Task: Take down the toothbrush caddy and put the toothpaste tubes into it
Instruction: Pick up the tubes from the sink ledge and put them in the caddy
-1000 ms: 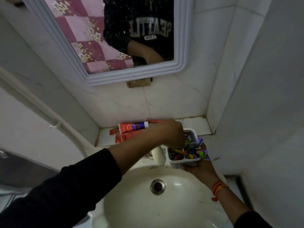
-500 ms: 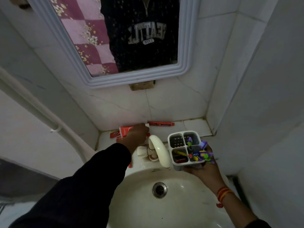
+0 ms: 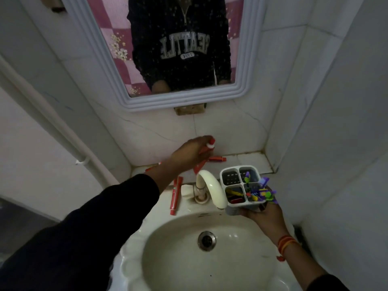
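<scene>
Her left hand (image 3: 190, 153) grips a red toothpaste tube (image 3: 204, 159) above the ledge (image 3: 249, 162) behind the tap (image 3: 212, 190), while her right hand (image 3: 265, 215) holds the caddy (image 3: 241, 185) over the sink (image 3: 168, 259).

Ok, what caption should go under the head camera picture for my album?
Left hand lifts a red toothpaste tube off the ledge while right hand holds the toothbrush caddy over the sink.

I see a dim, grainy picture, with my dark sleeve (image 3: 73, 238) nearly lost in shadow. Small glints sit in the sink (image 3: 231, 236), and the wall lines bow outward at the edges.
</scene>
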A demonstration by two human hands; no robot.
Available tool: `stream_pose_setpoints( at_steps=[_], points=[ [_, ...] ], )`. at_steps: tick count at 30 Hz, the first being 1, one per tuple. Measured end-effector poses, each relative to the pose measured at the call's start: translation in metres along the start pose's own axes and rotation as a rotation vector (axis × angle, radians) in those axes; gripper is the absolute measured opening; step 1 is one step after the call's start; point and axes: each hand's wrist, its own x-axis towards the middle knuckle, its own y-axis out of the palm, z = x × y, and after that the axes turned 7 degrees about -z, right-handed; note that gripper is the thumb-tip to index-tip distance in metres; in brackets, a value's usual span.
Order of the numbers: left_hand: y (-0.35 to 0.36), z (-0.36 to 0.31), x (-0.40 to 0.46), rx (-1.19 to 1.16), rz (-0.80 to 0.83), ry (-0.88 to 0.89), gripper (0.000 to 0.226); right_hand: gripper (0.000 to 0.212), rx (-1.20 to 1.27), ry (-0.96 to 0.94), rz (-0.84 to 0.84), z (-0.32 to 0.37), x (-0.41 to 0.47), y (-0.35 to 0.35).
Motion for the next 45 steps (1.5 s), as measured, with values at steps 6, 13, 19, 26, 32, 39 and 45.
stream_pose_setpoints(
  at_steps=[6, 13, 19, 26, 32, 39, 45],
  points=[
    [-0.054, -0.087, 0.024, 0.295, 0.214, 0.408, 0.066, 0.085, -0.010, 0.022, -0.016, 0.001, -0.001, -0.001],
    [-0.022, -0.173, 0.015, 0.884, 0.679, 0.400, 0.054, 0.082, -0.049, 0.029, -0.023, -0.004, 0.001, 0.001],
    [0.008, -0.171, 0.023, 0.693, 0.774, 0.338, 0.051, 0.083, -0.039, 0.051, -0.024, -0.006, 0.002, 0.002],
    [-0.043, -0.113, 0.036, 0.018, 0.546, -0.366, 0.031, 0.078, 0.006, 0.044, -0.025, -0.010, 0.003, 0.002],
    [-0.021, -0.008, -0.009, 0.238, 0.466, -0.653, 0.019, 0.080, -0.006, 0.037, -0.020, -0.011, 0.004, 0.002],
    [0.035, 0.037, -0.061, 0.188, 0.353, -0.750, 0.036, 0.082, -0.028, 0.029, -0.033, -0.015, 0.005, 0.003],
    [0.035, 0.052, -0.068, 0.172, 0.324, -0.755, 0.013, 0.078, -0.029, 0.031, -0.028, -0.011, 0.005, 0.003]
  ],
)
